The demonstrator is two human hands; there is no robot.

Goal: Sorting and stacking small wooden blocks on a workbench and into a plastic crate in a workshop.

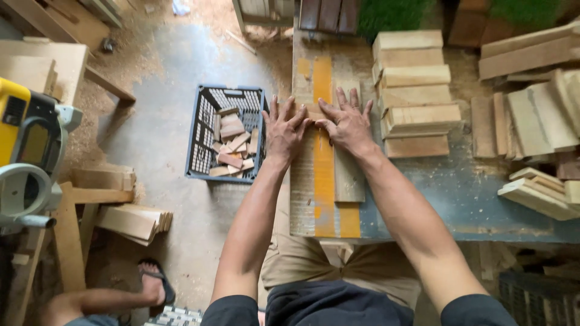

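Both hands flat on a narrow board at the bench's near edge.

Pressing, not gripping: left hand (285,130) and right hand (347,124) spread open on the board (348,175) beside the orange strip (324,163). Risk, as a guess: board sliding under uneven push, or splinters. At 9 o'clock, blue crate (202,151) of offcuts; yellow saw (24,145) beyond. At 1 o'clock, stacked planks (414,93). No labels or signs visible.

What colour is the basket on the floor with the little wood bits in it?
The crate is dark blue, with a lattice-patterned wall. The head view shows it, left of the left hand.
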